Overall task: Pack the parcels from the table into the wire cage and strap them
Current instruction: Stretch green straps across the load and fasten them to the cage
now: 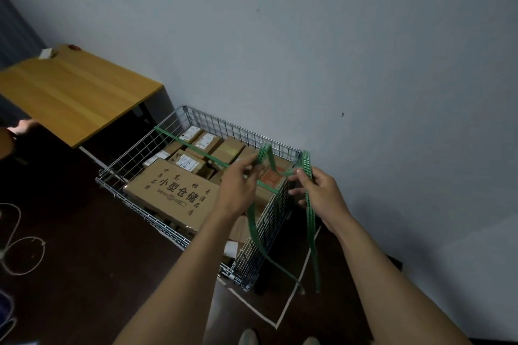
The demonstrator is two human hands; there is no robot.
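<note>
**A:** Status, L hand (238, 185)?
**B:** Thumb and fingers pinch the green strap (306, 162) at a raised loop, over the right-hand wall of the wire cage (224, 126).

**A:** R hand (322, 193)?
**B:** Just right of the L grip, not touching it. Fingers are curled round the same strap. A short stretch of strap runs between the two grips.

**A:** Strap routing?
**B:** From the L grip, one run goes away and left across the cage top to the far-left rim. Below both grips, two tails hang down outside the cage wall toward the floor (84, 260).

**A:** Parcels (228, 150)?
**B:** Inside the cage, beyond and left of the grips, under the strap run. The largest box (171, 190), w/ printed characters, lies on top just left of the L hand. Smaller labelled boxes sit behind it.

**A:** Table (70, 87)?
**B:** Well left of both grips, past the cage, by the wall (336, 36).
</note>
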